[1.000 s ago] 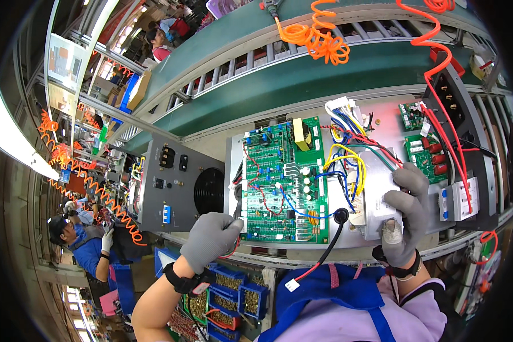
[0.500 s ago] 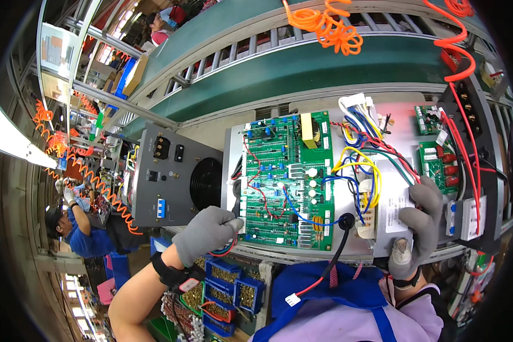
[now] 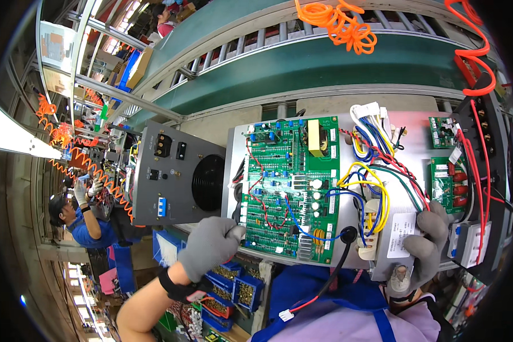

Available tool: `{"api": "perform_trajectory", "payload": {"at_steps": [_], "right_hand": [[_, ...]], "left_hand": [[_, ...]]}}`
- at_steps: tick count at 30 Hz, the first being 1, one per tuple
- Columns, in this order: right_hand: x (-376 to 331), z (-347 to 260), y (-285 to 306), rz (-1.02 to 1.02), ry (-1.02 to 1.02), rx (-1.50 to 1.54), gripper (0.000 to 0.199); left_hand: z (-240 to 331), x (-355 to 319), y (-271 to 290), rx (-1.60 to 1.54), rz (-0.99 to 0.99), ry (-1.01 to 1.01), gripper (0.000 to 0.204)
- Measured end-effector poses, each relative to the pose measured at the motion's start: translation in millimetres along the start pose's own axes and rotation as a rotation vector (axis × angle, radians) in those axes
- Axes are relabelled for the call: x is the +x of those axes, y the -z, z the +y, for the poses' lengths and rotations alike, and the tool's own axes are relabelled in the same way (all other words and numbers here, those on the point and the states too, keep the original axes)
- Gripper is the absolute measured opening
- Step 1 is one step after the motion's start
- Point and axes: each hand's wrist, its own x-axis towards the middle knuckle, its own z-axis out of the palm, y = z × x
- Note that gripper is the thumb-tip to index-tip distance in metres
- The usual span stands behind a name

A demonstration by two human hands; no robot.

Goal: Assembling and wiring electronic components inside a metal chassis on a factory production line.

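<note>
A green circuit board [image 3: 288, 188] covered in small parts is mounted on a grey metal plate [image 3: 353, 128]. My left hand [image 3: 214, 242], in a grey glove, is closed at the board's near left corner, beside black cables; its fingers hide what they hold. My right hand [image 3: 427, 251], gloved too, curls round the side of a grey metal box [image 3: 389, 265] bearing a white label [image 3: 402, 235]. Red and green wires run down to the right fingers. Yellow and blue wires [image 3: 382, 199] loop between board and box. A black cable [image 3: 340, 268] hangs toward me, ending in a white connector [image 3: 286, 315].
A grey panel [image 3: 174, 176] with a round black fan opening stands left of the board. Blue bins [image 3: 248, 293] of small screws sit below my left hand. Beyond lies a green conveyor [image 3: 325, 68], with orange coiled hoses [image 3: 347, 28] overhead. A co-worker [image 3: 85, 222] is at far left.
The board, box and both hands sit slightly lower and further right in the picture; the conveyor and hoses have shifted too. Both hands keep their holds.
</note>
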Motion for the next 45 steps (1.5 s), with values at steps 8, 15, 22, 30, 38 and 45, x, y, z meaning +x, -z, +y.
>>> {"api": "perform_trajectory", "payload": {"at_steps": [8,15,22,30,38,45], "right_hand": [[-11.8,-9.4,6.6,0.039,-0.127,0.109,0.034],[-9.3,-22.3,9.9,0.032,-0.282,0.094,0.037],[-7.6,-22.7,9.0,-0.003,-0.298,0.098,0.037],[-12.5,-13.3,18.9,-0.117,-0.266,0.054,0.035],[-14.5,-15.1,19.2,-0.189,-0.218,0.039,0.036],[-9.3,-29.3,13.0,0.001,-0.288,0.035,0.037]], "left_hand": [[-8.1,-14.0,-18.9,-0.066,0.284,-0.113,0.032],[-2.1,-5.8,13.2,-0.131,-0.061,-0.04,0.037],[-2.0,-4.8,22.2,-0.122,-0.286,0.028,0.034],[-13.4,-0.9,5.6,0.08,-0.038,-0.185,0.028],[-9.3,4.2,20.5,-0.022,-0.228,-0.092,0.032],[-16.2,3.1,9.6,0.118,-0.054,-0.298,0.034]]}}
